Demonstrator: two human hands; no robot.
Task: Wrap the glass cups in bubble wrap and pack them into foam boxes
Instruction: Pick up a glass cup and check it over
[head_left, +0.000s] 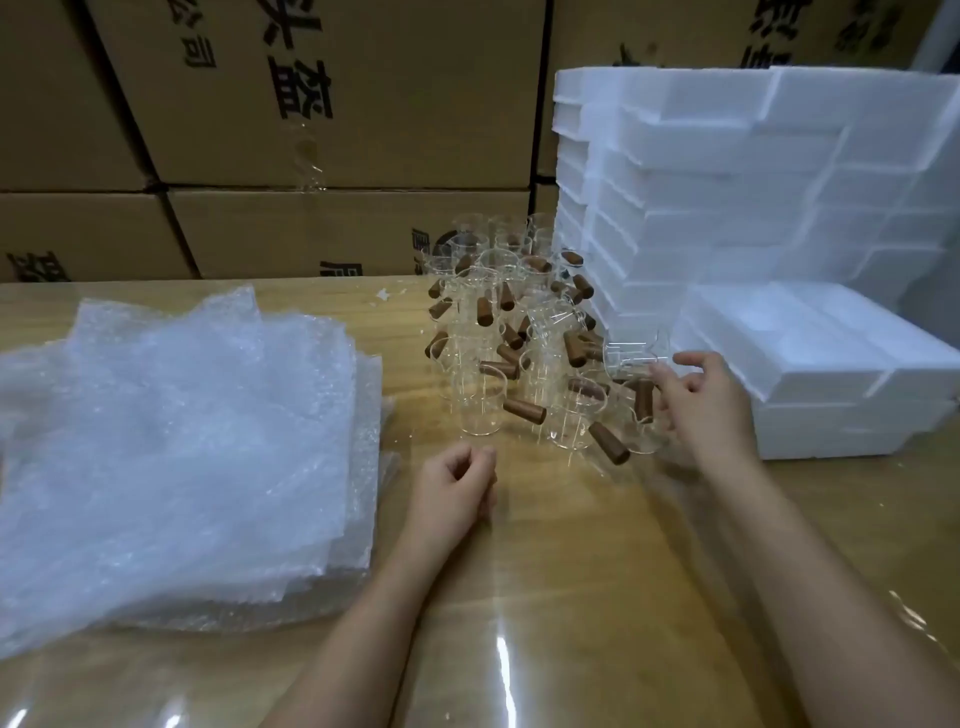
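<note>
Several clear glass cups (480, 402) with brown wooden handles stand crowded together at the middle of the table. My right hand (706, 410) is at the right edge of that cluster. Its fingers are spread and loosely bent beside one cup (641, 415), with the fingertips at its handle. They do not plainly close round it. My left hand (454, 491) rests on the table in front of the cups, loosely curled and holding nothing. A thick pile of bubble wrap sheets (171, 447) lies at the left. White foam boxes (810, 364) are stacked at the right.
A tall stack of foam boxes (727, 171) rises behind the low ones at the right. Brown cardboard cartons (322, 104) form a wall along the table's far edge. The glossy wooden table (545, 597) stretches towards me between my forearms.
</note>
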